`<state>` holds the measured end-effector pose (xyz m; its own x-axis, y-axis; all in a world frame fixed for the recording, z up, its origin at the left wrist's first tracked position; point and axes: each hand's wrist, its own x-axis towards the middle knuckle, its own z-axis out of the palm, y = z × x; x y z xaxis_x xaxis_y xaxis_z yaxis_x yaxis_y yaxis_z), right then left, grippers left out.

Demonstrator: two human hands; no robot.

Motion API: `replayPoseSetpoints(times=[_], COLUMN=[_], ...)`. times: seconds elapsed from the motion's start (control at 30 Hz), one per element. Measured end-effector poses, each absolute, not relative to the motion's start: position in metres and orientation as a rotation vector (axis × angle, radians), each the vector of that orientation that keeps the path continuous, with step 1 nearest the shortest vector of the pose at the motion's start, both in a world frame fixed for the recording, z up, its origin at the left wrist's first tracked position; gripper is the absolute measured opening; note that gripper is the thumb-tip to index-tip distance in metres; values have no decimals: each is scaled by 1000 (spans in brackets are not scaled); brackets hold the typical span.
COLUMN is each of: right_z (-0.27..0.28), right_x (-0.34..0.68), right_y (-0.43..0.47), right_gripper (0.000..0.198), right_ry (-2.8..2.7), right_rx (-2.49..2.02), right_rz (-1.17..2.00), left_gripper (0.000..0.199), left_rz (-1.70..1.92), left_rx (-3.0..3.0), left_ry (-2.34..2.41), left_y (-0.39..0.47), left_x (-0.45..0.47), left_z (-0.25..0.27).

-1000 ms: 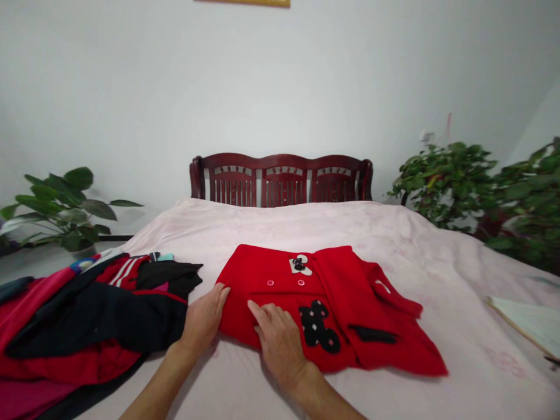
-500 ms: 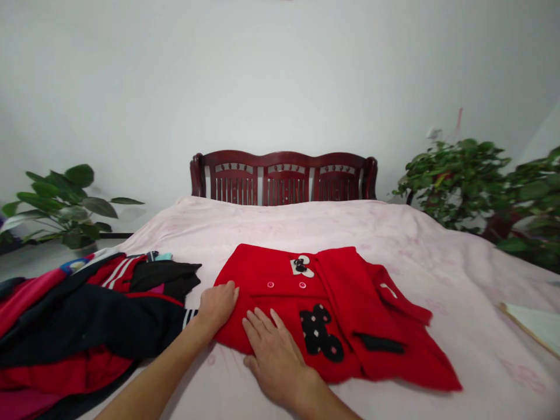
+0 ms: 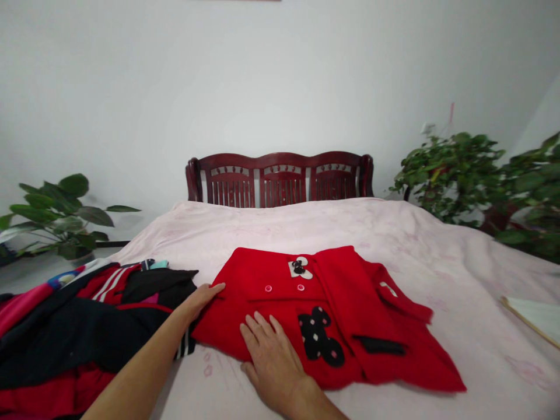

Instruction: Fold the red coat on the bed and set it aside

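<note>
R hand (image 3: 273,359) is open & flat, palm down on the near side of the red coat (image 3: 345,303), fingers a bit apart, nothing gripped. L hand (image 3: 205,297) is at the coat's L edge w/ a digit over the top; other fingers hidden, so can't tell how far it's closed or if it's pinching cloth. Coat lies front up mid-bed, near side, w/ a sleeve folded across it & a black strip (image 3: 380,345) at the sleeve's near end. Just R of R hand: black spotted patch (image 3: 318,338); farther up, 2 pink btns (image 3: 268,289) & a white patch (image 3: 300,267) w/ black bow. Small white label (image 3: 388,289) twd coat's R end. Under it all, pale pink bedspread (image 3: 271,227). Clothes heap (image 3: 65,332), navy/red/black, is L of the coat, by the L forearm. Far R on bed: whitish item w/ tan edge (image 3: 536,315), partly out of view, can't ID. Beyond: dk red-brown wood headboard (image 3: 280,178) vs. pale wall (image 3: 280,81), leafy plant (image 3: 61,216) at L, bushier plants (image 3: 455,175) at R.
</note>
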<state>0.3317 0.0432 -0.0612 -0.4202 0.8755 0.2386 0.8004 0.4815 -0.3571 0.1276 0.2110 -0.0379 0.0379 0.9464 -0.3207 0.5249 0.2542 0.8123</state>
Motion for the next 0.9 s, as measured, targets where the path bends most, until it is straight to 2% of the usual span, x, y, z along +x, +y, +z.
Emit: replayPoseSetpoints(times=[0.13, 0.23, 0.37, 0.47, 0.63, 0.77, 0.9], right_z=[-61, -53, -24, 8, 56, 75, 66], right_x=[323, 311, 308, 327, 384, 441, 512], right_y=[40, 38, 48, 63, 67, 48, 28], right_gripper=[59, 65, 79, 79, 66, 45, 24], right_ry=[-2294, -2159, -1837, -1507, -1121, -857, -496], right_rx=[-1440, -1516, -1559, -1390, -990, -962, -880], right_rz=[311, 445, 672, 917, 1135, 1284, 1212], left_gripper=[46, 46, 46, 38, 20, 34, 46], left_rz=[531, 595, 719, 799, 907, 755, 605], left_rx=[1149, 959, 1001, 1103, 1193, 1175, 1209], left_ry=[1229, 993, 919, 856, 762, 719, 539], left_y=[200, 193, 182, 170, 148, 131, 105], left_x=[119, 123, 154, 193, 277, 349, 401], left_z=[-23, -3, 41, 75, 108, 123, 130])
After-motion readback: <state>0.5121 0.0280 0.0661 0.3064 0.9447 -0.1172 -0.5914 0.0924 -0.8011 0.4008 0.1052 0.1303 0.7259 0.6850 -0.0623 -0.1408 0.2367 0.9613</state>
